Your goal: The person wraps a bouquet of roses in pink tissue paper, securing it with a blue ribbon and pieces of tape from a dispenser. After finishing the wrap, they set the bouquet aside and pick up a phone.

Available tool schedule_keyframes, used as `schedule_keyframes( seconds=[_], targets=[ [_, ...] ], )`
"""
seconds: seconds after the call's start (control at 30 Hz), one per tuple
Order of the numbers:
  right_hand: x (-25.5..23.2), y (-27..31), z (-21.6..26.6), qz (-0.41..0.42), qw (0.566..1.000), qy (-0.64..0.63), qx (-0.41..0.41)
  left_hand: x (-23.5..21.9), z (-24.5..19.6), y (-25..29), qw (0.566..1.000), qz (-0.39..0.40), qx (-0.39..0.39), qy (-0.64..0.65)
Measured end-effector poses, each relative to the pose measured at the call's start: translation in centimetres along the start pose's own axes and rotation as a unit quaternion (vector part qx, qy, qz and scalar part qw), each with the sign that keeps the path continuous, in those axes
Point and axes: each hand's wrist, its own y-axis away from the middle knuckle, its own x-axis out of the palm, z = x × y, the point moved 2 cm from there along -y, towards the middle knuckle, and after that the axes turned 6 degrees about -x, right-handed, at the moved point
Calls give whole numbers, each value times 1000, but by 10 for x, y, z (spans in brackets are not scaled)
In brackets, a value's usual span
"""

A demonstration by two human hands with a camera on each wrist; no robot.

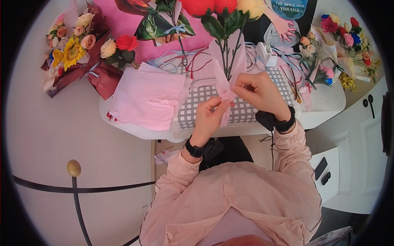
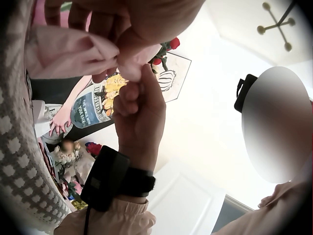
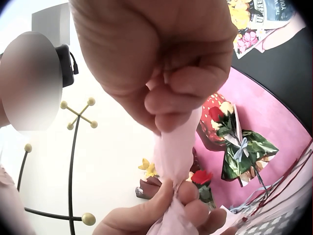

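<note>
A small bunch of artificial flowers stands in front of me, with red blooms [image 1: 201, 5], a pale yellow bloom [image 1: 251, 7] and dark green stems [image 1: 225, 53]. Pale pink wrapping paper [image 1: 219, 67] goes around the lower stems and is gathered into a narrow neck. My left hand [image 1: 208, 118] pinches that neck between thumb and fingers, low down near the table's front edge. Just above and to the right, my right hand [image 1: 262, 93] pinches the same paper with thumb and curled fingers. In the right wrist view, the paper [image 3: 176, 152] stretches between both hands.
Pink sheets [image 1: 143, 98] lie stacked left on the checked cloth [image 1: 199, 107]. A wrapped bouquet [image 1: 96, 80] with a sunflower is far left; more bouquets [image 1: 328, 69] stand right. Loose ribbons [image 1: 164, 61] and a white box [image 1: 266, 54] lie behind the paper.
</note>
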Motion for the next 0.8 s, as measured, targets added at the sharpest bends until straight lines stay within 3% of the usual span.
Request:
schedule_keyframes(
  seconds=[0.13, 0.23, 0.33, 0.43, 0.53, 0.63, 0.8],
  targets=[
    [1, 3, 16, -23, 997, -38, 64, 1, -7, 2, 1000, -20, -1, -11],
    [9, 3, 20, -15, 993, 113, -16, -2, -8, 3, 999, -33, 5, -43],
    [18, -1, 5, -38, 995, 89, -33, 0, -4, 3, 998, -18, 31, -46],
    [15, -5, -1, -108, 989, 97, 14, 0, -5, 1, 1000, -13, 17, -18],
    [9, -2, -17, -260, 963, -40, 55, -4, -3, -2, 998, -16, -39, 38],
    [-11, 9, -31, -328, 932, -133, 80, -10, -1, -11, 994, -27, -70, 75],
    [-10, 42, -94, -243, 948, -120, 164, -20, 7, -34, 995, -45, -54, 70]
  ],
)
